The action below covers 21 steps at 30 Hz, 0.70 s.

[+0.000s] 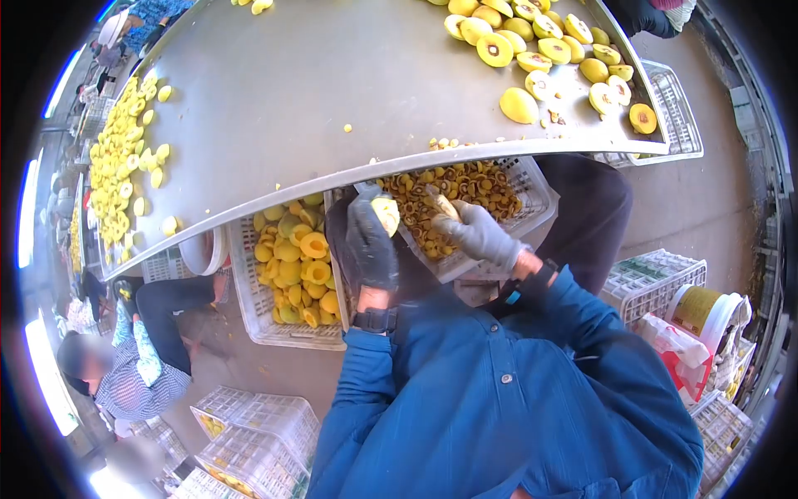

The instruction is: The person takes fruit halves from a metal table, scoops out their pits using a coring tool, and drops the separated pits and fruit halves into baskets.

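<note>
My left hand, in a dark grey glove, is closed around a yellow peach half with its pale cut side showing. In my right hand, gloved in lighter grey, is a small pitting tool with a pale handle; its tip is blurred. Both hands are apart, just below the table's near edge. Beneath them a white crate holds brown pits and yellow scraps. Left of my leg, another white crate is filled with hollowed peach halves.
The metal table has a raised rim. Halved peaches with pits lie at its right, and pitted pieces at its left. Crates and a bucket stand right. A seated person is at left, near stacked crates.
</note>
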Available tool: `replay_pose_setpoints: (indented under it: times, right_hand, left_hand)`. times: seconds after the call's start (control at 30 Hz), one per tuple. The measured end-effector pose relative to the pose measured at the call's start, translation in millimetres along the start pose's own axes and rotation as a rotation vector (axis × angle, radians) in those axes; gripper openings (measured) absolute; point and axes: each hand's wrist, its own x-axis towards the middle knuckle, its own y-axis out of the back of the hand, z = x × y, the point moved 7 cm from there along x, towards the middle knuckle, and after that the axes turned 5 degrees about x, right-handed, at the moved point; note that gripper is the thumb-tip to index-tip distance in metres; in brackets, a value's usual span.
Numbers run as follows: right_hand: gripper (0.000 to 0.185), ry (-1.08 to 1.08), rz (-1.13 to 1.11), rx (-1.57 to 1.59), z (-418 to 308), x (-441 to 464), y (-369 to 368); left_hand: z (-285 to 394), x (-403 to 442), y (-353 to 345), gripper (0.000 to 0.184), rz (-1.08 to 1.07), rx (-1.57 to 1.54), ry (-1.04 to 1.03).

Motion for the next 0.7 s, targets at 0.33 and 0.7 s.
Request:
replay_pose_setpoints:
  times: [0.33,0.7]
  right_hand:
    - [0.032,-0.105,0.369,0.497,1.9,-12.0,7.5]
    - [0.027,0.01,0.623,0.564,34.7,-68.2,107.2]
  left_hand:
    - [-27.1,-14.1,-18.3,0.052,0.025,-0.497,0.145]
    - [-71.8,-28.9,116.9,0.037,0.294,-0.355,0.046]
